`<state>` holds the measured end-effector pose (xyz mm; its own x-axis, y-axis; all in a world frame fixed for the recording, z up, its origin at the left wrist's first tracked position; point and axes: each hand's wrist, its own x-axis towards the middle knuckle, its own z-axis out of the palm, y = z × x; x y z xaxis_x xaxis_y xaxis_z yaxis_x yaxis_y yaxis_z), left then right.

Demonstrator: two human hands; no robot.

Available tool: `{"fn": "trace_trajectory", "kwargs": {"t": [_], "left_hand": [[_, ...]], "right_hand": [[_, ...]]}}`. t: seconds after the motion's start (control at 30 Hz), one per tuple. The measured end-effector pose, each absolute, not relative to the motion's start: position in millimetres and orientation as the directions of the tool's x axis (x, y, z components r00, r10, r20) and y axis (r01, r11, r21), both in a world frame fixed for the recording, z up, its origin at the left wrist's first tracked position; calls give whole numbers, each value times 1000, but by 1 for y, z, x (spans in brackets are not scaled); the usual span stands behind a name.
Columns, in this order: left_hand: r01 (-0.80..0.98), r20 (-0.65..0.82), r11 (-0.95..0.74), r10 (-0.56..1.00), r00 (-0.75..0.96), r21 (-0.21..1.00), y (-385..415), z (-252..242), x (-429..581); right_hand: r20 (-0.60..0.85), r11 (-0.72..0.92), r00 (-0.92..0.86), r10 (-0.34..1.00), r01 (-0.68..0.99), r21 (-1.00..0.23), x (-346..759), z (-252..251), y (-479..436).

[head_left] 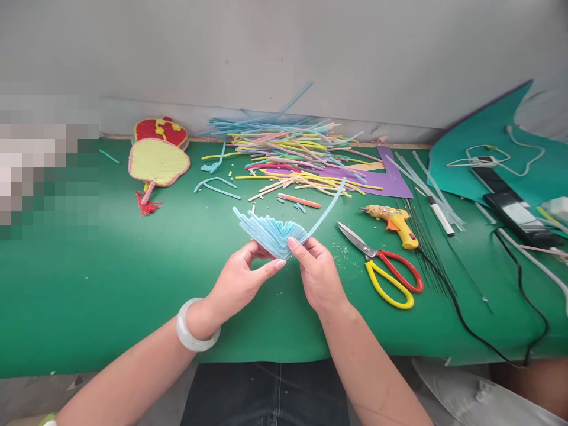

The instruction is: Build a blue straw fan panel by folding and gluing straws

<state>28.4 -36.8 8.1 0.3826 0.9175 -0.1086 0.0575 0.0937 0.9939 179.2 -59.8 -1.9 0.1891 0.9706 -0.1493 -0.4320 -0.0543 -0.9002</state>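
Note:
Between both hands is a light-blue fan-shaped piece [271,232] made of many pipe cleaners laid side by side in a V pattern. My left hand [242,275] pinches its lower left side, thumb along the bottom edge. My right hand [317,269] grips the right side, its thumb pressed on the front. One long blue strip [328,207] sticks up from the right side of the piece. Several cut scraps [300,207] lie just behind it. Scissors [377,260] with one red and one yellow handle rest right of my right hand.
Behind are a pile of coloured pipe cleaners [284,145] and purple foam sheet [394,177]. A yellow glue gun [393,225], its black cord, thin wires [428,248], a marker [441,216] and a phone [517,216] lie right. A yellow fan-shaped craft [157,161] is at back left.

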Motion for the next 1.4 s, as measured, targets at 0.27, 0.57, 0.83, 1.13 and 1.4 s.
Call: {"fn": "trace_trajectory", "kwargs": {"t": [0.27, 0.57, 0.83, 1.13, 1.4], "left_hand": [[-40, -159, 184, 925, 345, 982, -35, 14, 29], [-181, -148, 193, 961, 235, 964, -32, 12, 27], [-186, -161, 202, 963, 215, 961, -32, 12, 27], [-133, -167, 209, 947, 276, 969, -32, 14, 28], [-80, -172, 206, 934, 314, 975, -31, 13, 26]], "right_hand": [[-140, -91, 102, 985, -379, -921, 179, 2, -63], [-112, -115, -26, 993, -119, -986, 180, 1, -65], [-124, -125, -11, 992, -47, -991, 178, 2, -66], [-110, -109, 18, 994, -39, -993, 180, 0, -66], [-99, -98, 30, 995, -21, -995, 179, -1, -67]]}}
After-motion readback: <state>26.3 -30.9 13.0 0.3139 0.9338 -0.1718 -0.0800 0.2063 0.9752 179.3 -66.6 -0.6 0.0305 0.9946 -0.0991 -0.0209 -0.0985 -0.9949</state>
